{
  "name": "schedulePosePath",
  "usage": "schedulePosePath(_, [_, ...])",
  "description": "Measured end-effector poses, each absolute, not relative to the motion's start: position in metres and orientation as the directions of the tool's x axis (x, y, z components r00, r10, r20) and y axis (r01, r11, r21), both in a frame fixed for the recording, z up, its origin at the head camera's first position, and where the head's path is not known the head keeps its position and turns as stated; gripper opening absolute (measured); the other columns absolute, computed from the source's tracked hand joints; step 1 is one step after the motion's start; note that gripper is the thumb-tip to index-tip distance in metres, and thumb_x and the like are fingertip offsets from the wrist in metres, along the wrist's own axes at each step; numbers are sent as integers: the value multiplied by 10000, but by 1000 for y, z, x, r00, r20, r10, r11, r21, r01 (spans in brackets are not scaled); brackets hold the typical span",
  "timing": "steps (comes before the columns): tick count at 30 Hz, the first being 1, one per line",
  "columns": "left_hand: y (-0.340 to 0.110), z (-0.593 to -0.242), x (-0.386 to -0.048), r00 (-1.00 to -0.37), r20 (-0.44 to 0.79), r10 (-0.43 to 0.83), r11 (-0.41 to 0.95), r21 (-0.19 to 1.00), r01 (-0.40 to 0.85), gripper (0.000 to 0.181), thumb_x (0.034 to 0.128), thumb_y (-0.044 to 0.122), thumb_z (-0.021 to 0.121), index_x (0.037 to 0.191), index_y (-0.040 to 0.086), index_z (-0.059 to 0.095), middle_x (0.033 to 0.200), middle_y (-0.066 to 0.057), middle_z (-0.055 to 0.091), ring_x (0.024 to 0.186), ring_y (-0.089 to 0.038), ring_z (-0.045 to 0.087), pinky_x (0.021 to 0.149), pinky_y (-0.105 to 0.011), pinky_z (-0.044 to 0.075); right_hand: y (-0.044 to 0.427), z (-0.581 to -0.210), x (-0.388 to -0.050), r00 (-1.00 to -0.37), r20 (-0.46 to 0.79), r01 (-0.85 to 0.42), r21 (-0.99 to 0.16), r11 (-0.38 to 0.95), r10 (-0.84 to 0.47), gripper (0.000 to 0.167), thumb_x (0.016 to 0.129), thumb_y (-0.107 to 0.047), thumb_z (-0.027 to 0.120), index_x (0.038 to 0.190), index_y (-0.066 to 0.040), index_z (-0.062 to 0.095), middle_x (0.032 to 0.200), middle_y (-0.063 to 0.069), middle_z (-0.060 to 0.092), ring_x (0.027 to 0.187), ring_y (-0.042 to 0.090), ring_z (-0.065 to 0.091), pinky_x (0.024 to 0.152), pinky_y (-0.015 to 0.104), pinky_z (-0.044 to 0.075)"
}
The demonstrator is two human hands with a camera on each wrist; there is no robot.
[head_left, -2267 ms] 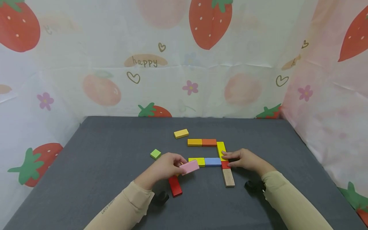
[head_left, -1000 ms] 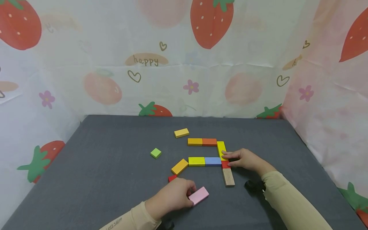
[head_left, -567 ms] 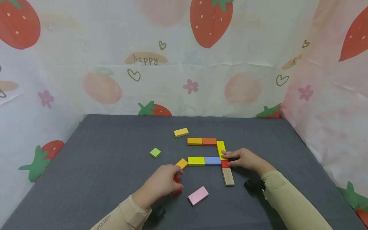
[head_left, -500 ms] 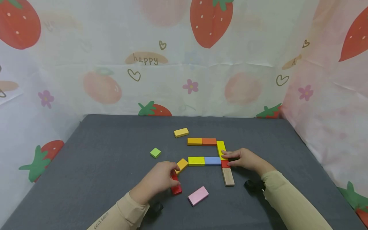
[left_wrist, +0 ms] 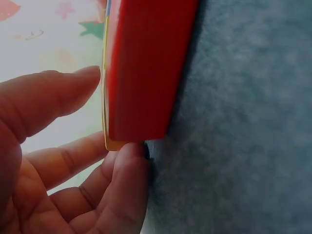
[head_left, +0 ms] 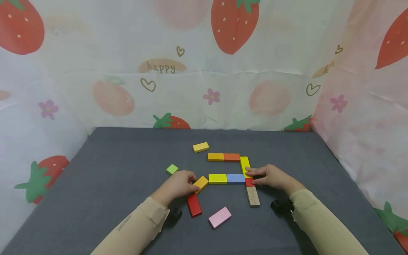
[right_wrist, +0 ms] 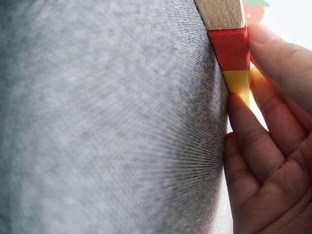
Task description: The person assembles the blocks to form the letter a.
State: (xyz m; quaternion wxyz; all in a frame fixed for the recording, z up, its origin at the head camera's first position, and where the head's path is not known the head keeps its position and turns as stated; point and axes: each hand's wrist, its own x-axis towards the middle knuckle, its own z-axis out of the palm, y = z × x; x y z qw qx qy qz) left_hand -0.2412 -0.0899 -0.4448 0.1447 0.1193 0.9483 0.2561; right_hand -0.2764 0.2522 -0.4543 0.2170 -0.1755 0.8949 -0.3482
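In the head view my left hand (head_left: 176,186) is at the orange block (head_left: 201,184), thumb and fingertips at its edges in a pinch. The left wrist view has this hand (left_wrist: 63,161) by the orange end (left_wrist: 114,145), behind a large red block (left_wrist: 146,73). That red block (head_left: 194,205) lies nearer the body. My right hand (head_left: 275,178) rests nearly straight fingertips against the upright yellow block (head_left: 244,164) and the small red block (head_left: 249,182). The right wrist view shows its thumb beside the red piece (right_wrist: 233,48) and fingers at the yellow one (right_wrist: 237,83).
A yellow block (head_left: 217,179) and a blue block (head_left: 236,179) join the red piece, with a plain wooden block (head_left: 253,197) below. Farther back lie orange-yellow (head_left: 215,157), orange (head_left: 231,157) and loose yellow (head_left: 200,147) blocks. Green (head_left: 172,169) and pink (head_left: 220,217) blocks lie apart.
My left hand has set the pink block down near the front, let it go, and moved back left past the red block to the orange block. My right hand has stayed in place.
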Motion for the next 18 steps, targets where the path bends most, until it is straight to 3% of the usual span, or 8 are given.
schedulePosePath(18, [-79, -438, -234, -916, -315, 248, 853, 519, 53, 271, 746, 326, 741, 863, 146, 574, 732, -23, 543, 634, -160, 505, 558, -277, 406, 251, -453, -276, -847, -274, -155, -692, 705, -455, 405, 800, -321, 684, 1195, -277, 608, 1308, -50, 509, 1288, 271, 372, 1016, 496, 289])
